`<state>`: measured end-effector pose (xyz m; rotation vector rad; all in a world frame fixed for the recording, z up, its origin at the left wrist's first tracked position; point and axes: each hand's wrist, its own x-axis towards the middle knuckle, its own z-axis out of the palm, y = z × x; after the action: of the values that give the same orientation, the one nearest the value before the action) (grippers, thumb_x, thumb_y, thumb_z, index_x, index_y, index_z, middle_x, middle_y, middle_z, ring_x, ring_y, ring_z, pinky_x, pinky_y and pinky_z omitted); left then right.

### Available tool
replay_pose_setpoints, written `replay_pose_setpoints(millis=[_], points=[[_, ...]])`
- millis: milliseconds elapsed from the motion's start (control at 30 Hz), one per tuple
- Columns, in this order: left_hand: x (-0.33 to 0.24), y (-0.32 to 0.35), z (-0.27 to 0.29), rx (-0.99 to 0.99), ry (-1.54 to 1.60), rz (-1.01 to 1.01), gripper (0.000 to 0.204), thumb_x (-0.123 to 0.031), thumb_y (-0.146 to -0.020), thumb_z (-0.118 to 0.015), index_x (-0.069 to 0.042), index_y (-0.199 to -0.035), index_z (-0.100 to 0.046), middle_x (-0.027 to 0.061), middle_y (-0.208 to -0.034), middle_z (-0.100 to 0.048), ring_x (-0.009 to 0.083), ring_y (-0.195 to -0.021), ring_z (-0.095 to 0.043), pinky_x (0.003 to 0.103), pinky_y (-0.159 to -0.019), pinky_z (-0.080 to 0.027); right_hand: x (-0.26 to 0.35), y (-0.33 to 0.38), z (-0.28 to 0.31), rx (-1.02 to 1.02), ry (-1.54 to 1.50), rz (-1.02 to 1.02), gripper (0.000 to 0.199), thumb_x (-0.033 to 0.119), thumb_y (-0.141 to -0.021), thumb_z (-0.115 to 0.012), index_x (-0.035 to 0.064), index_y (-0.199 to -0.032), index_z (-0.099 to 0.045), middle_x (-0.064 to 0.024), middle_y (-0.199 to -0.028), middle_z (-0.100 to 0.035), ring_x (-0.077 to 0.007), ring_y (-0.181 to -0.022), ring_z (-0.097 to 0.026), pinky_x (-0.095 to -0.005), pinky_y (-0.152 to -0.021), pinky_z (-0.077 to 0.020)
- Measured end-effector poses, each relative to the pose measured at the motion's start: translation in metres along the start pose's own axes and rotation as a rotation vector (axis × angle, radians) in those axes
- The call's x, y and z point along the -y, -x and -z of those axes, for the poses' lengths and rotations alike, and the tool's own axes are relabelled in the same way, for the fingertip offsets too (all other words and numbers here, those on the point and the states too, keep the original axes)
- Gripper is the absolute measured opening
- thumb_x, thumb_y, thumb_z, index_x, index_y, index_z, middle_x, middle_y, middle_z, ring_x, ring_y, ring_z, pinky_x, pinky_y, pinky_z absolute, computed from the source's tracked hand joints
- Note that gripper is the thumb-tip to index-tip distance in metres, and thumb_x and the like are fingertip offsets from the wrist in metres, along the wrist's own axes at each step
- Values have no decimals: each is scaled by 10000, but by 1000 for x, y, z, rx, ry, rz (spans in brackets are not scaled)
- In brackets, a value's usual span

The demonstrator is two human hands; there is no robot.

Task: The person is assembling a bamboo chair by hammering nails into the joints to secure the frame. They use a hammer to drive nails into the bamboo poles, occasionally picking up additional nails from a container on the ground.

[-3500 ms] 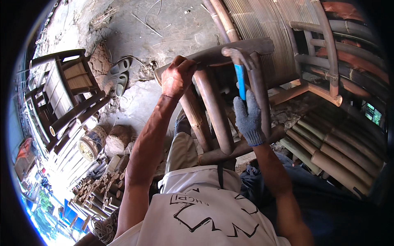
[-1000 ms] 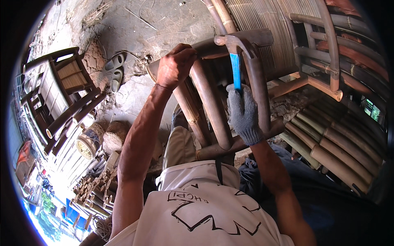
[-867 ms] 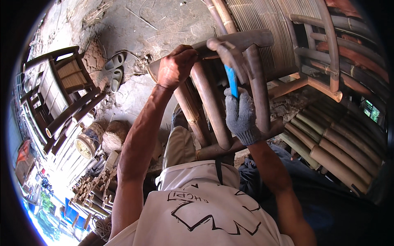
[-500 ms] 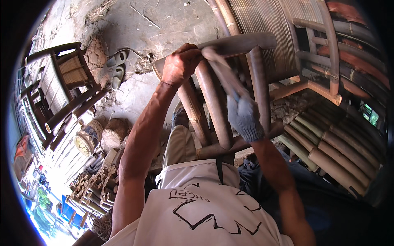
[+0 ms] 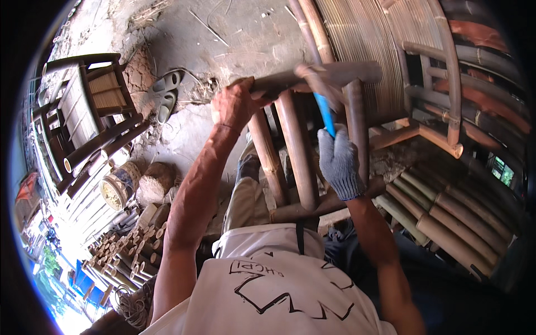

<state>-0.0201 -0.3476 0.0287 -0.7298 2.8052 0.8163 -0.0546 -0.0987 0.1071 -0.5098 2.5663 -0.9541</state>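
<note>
My bare left hand (image 5: 233, 106) is closed round the left part of a thick bamboo top rail (image 5: 360, 73). Below this rail run several brown bamboo uprights (image 5: 297, 151), which meet a lower crossbar (image 5: 329, 205) near my legs. In a grey knitted glove, my right hand (image 5: 339, 163) grips a hammer (image 5: 325, 115) by its blue handle. The hammer's brownish head is smeared by motion and overlaps the rail, so I cannot tell whether they touch. The rail's middle is blurred too.
A slatted bamboo panel (image 5: 363, 50) and another bamboo frame (image 5: 455, 84) are at the upper right. Split bamboo lengths (image 5: 452, 218) lie below them. Leftward are a bamboo chair (image 5: 84, 111), slippers (image 5: 166, 106), a bucket (image 5: 120, 187), a log (image 5: 156, 181) and stacked bamboo pieces (image 5: 134, 248).
The rail and uprights appear slightly lower in view. My right hand has moved down and slightly right, and the hammer has swung so its blue handle now shows. My left hand still holds the rail.
</note>
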Motion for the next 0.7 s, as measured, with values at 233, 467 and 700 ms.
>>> replay_pose_setpoints(millis=[233,467,700], points=[[-2,-3,1,31,-23,19,584,-492,-675,-837,-132,-1114,-701,64,-1022,-723,274,-908,-707,407,-743,-548,-41,4,-26,-53,169,45,236,279,-992,-563,85,-859,-544,-133,-565,-553,-331,-519,-614,-418,-449,-471],[-38,48,-12,-83,229,-48,735,-537,-822,-718,-32,-1321,-529,207,-1206,-637,362,-1008,-669,449,-839,-537,-41,19,-17,-1,-128,-86,205,219,-998,-558,22,-1025,-607,-106,-738,-594,-195,-577,-572,-342,-542,-463],[-147,139,-12,560,969,78,882,-599,-978,-450,75,-1487,-195,342,-1335,-503,434,-1265,-516,443,-1045,-417,-28,88,29,199,-384,-189,286,198,-859,-711,12,-1059,-624,-88,-775,-621,-210,-704,-603,-386,-645,-489]])
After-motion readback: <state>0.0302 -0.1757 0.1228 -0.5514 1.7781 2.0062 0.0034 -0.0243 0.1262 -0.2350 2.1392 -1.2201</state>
